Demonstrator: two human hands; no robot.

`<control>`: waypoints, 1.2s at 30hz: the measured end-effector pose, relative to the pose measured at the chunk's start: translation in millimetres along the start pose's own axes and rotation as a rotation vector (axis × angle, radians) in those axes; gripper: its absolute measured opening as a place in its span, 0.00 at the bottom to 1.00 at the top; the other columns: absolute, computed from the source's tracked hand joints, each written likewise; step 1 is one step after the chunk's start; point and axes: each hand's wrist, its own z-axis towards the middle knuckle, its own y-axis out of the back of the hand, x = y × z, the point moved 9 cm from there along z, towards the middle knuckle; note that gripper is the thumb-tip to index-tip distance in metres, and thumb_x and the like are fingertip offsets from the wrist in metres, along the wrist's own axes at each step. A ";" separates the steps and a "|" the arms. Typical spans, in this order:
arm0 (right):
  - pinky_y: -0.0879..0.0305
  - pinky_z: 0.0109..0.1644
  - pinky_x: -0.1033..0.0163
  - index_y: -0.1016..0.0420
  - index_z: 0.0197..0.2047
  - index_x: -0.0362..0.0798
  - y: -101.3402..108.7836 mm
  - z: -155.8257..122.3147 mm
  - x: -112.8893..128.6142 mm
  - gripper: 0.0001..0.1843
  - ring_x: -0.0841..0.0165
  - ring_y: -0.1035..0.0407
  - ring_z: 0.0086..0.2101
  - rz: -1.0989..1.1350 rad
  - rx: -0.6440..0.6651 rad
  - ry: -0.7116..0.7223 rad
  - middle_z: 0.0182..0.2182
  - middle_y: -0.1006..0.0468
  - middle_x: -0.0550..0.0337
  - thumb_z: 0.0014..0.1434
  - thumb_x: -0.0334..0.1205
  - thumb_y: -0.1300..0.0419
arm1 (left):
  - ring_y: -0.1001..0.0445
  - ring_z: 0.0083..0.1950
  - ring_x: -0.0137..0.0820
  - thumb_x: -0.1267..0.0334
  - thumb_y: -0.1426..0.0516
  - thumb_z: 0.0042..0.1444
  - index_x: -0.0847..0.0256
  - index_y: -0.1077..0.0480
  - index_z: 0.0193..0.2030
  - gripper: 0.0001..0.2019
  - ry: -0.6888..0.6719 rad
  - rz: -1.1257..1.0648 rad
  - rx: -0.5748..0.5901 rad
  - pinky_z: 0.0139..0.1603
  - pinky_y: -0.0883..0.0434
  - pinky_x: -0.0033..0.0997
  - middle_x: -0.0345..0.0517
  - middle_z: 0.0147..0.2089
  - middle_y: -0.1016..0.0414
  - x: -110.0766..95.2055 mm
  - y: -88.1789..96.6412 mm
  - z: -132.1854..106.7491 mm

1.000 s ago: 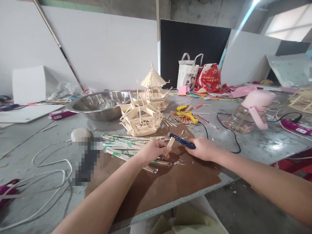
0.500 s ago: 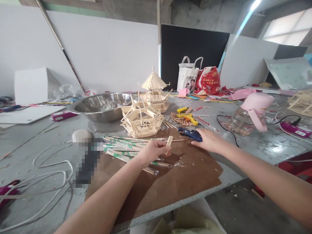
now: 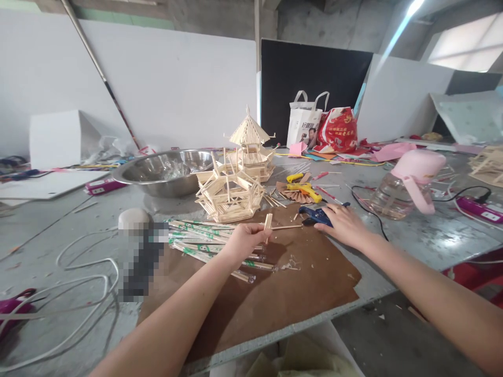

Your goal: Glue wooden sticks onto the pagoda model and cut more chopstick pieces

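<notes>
My left hand (image 3: 244,240) pinches a small bundle of short wooden sticks (image 3: 268,222) upright above the brown paper sheet (image 3: 283,290). My right hand (image 3: 342,224) lies palm down at the sheet's far right edge, fingers loosely spread over the blue cutters (image 3: 314,214), which rest on the table. A pile of wrapped chopsticks (image 3: 198,235) lies left of my left hand. Just beyond stand a hexagonal stick frame (image 3: 230,191) and a stick pagoda model (image 3: 250,146).
A steel bowl (image 3: 163,170) sits at the back left. A yellow glue gun (image 3: 303,188), a black cable (image 3: 367,209) and a pink-topped jar (image 3: 404,180) lie to the right. White cord (image 3: 84,272) loops at the left. Bags (image 3: 322,125) stand at the back.
My right hand carried the blue cutters away from the sticks to the right and set them on the table, its fingers opening over them. My left hand stayed, still pinching the sticks.
</notes>
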 end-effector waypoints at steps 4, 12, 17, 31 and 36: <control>0.45 0.47 0.62 0.34 0.45 0.46 21.7 6.5 45.2 0.18 0.65 0.38 0.45 0.153 -0.046 0.157 0.44 0.31 0.53 0.56 0.44 0.56 | 0.38 0.23 0.24 0.50 0.46 0.43 0.65 0.30 0.25 0.17 0.024 0.013 -0.052 0.26 0.42 0.24 0.39 0.22 0.32 4.3 4.5 0.7; 0.40 0.34 0.65 0.32 0.39 0.49 12.7 28.0 127.0 0.13 0.65 0.32 0.34 0.163 0.123 0.354 0.35 0.27 0.55 0.54 0.35 0.54 | 0.34 0.25 0.25 0.50 0.45 0.42 0.66 0.30 0.26 0.17 0.093 -0.137 -0.117 0.27 0.38 0.24 0.42 0.24 0.30 14.4 10.1 1.4; 0.42 0.34 0.66 0.31 0.36 0.46 11.2 19.7 118.5 0.13 0.67 0.32 0.33 0.188 0.156 0.374 0.33 0.28 0.53 0.52 0.30 0.55 | 0.36 0.24 0.23 0.50 0.46 0.44 0.64 0.31 0.25 0.17 0.041 -0.060 -0.096 0.25 0.40 0.22 0.39 0.23 0.31 8.4 7.7 1.5; 0.39 0.26 0.67 0.36 0.29 0.46 10.4 23.4 92.1 0.08 0.74 0.36 0.19 1.245 0.189 0.071 0.17 0.32 0.65 0.50 0.42 0.48 | 0.38 0.24 0.24 0.51 0.46 0.43 0.66 0.29 0.29 0.18 0.045 0.056 -0.114 0.24 0.42 0.23 0.40 0.24 0.32 13.7 4.9 4.4; 0.35 0.25 0.66 0.34 0.31 0.44 3.6 19.8 106.4 0.11 0.74 0.35 0.19 1.597 0.268 -0.019 0.17 0.31 0.65 0.46 0.43 0.43 | 0.39 0.24 0.23 0.52 0.45 0.42 0.66 0.28 0.31 0.17 0.030 0.064 -0.123 0.24 0.42 0.22 0.39 0.25 0.32 11.7 0.6 5.6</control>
